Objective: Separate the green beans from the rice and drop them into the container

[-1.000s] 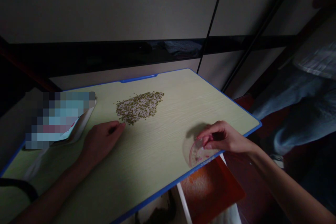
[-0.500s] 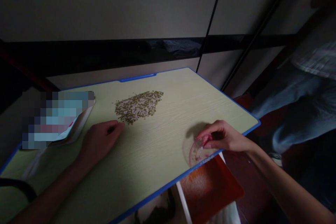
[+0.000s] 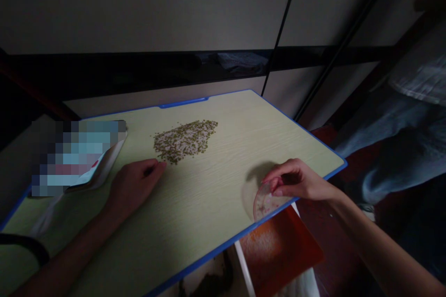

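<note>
My right hand (image 3: 289, 181) pinches the rim of a clear, shallow round dish (image 3: 266, 204) near the front edge of the table. The dish stands tilted, and small pinkish specks show in or through it. My left hand (image 3: 134, 183) rests on the tabletop with its fingers curled and closed; whatever may be inside them is hidden. Just beyond its fingertips lies a spread pile of green beans and pale grains (image 3: 184, 141).
The pale folding table (image 3: 223, 185) has a blue rim. A blurred-out device or packet (image 3: 80, 158) lies at its left. Below the front edge are an orange tray (image 3: 285, 255) with pale grains and a white-edged container (image 3: 244, 269). A person in jeans (image 3: 393, 148) stands at right.
The dish has tipped slightly to the right in my right hand. My left hand and the pile have not visibly moved.
</note>
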### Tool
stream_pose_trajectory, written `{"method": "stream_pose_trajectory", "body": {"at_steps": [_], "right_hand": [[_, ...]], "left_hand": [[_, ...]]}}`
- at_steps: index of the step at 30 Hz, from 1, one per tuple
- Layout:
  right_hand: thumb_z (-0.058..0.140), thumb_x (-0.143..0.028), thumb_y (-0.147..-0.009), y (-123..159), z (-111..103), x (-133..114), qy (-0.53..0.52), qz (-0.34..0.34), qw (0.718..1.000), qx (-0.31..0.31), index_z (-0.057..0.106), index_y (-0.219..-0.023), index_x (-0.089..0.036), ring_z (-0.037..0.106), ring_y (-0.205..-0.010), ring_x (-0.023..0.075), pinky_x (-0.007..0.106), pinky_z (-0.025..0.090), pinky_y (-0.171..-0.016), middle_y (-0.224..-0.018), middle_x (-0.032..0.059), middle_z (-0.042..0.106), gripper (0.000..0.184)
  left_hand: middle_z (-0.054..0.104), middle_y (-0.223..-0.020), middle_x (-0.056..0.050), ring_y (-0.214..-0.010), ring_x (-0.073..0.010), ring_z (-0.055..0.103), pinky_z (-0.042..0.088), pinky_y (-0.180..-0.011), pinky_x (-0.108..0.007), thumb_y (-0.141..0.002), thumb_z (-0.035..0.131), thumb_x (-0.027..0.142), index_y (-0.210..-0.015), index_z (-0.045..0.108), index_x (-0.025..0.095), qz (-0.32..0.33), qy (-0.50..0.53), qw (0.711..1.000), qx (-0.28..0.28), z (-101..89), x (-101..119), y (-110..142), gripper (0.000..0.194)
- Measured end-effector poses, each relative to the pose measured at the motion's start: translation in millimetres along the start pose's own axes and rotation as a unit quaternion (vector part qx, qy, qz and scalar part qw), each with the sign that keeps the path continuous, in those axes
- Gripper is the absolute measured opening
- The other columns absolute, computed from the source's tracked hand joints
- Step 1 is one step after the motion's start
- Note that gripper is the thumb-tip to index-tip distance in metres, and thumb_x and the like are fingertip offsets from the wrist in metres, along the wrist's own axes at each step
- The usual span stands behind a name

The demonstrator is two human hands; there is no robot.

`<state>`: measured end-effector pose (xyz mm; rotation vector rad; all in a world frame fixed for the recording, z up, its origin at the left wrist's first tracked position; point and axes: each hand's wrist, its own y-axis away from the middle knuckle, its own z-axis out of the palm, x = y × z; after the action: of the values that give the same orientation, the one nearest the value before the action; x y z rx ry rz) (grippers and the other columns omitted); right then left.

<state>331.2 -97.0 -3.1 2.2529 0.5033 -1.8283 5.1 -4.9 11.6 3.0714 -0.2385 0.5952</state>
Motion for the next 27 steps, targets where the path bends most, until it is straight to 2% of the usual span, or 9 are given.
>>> {"method": "stream_pose_trajectory", "body": {"at_steps": [6,11,14,18,23,27], "right_hand": [[0.071,-0.013,-0.063,-2,1,1,-0.040,0.043,0.998,0.037,0.069,-0.086,-0.014,0.057,-0.056,0.0063,0.015,0.046,-0.053,-0.064,0.0006,0.065,0.022],[0.071,-0.015,-0.064,-7,2,0,-0.048,0.076,0.995,0.035,0.066,-0.084,-0.014,0.056,-0.054,0.0054,0.015,0.044,-0.051,-0.063,-0.0008,0.065,0.021],[0.070,-0.019,-0.065,-20,-2,-5,-0.040,0.086,0.995,0.033,0.063,-0.085,-0.013,0.055,-0.051,0.0061,0.017,0.042,-0.049,-0.061,-0.0006,0.064,0.022],[0.069,-0.023,-0.064,-61,-15,-10,-0.020,0.050,0.996,0.074,0.058,-0.086,-0.014,0.056,-0.051,0.0086,0.019,0.040,-0.048,-0.063,0.0006,0.065,0.026],[0.068,-0.025,-0.058,-138,-35,-1,-0.020,-0.021,0.972,0.233,0.056,-0.084,-0.014,0.049,-0.047,0.0079,0.020,0.035,-0.046,-0.056,-0.0033,0.059,0.030],[0.065,-0.026,-0.054,-180,-44,16,-0.036,-0.013,0.942,0.334,0.058,-0.083,-0.014,0.048,-0.047,0.0087,0.020,0.033,-0.045,-0.056,-0.0024,0.060,0.033]], "left_hand": [[0.038,-0.045,0.006,-0.050,-0.0109,0.041,0.024,-0.051,-0.021,-0.077,0.034,0.041,-0.051,0.041,0.019,0.008,0.001,1.000,0.009,2.3,-3,-1,0.035],[0.038,-0.046,0.005,-0.050,-0.0117,0.042,0.025,-0.051,-0.023,-0.076,0.034,0.043,-0.052,0.043,0.019,0.016,0.015,1.000,0.013,4.0,-7,-1,0.036],[0.037,-0.046,0.004,-0.049,-0.0119,0.042,0.023,-0.050,-0.023,-0.076,0.033,0.043,-0.049,0.038,0.019,0.014,0.018,1.000,0.020,4.9,-8,0,0.036],[0.038,-0.046,0.004,-0.049,-0.0119,0.042,0.023,-0.050,-0.024,-0.075,0.032,0.041,-0.049,0.035,0.020,0.010,0.016,1.000,0.024,5.2,-7,1,0.034],[0.038,-0.047,0.004,-0.050,-0.0116,0.042,0.023,-0.051,-0.024,-0.076,0.032,0.043,-0.049,0.034,0.020,0.011,0.029,0.999,0.019,5.1,-6,1,0.035],[0.040,-0.047,0.004,-0.050,-0.0118,0.042,0.023,-0.051,-0.024,-0.075,0.032,0.043,-0.048,0.035,0.020,0.002,0.035,0.999,0.020,5.5,-6,3,0.035]]}}
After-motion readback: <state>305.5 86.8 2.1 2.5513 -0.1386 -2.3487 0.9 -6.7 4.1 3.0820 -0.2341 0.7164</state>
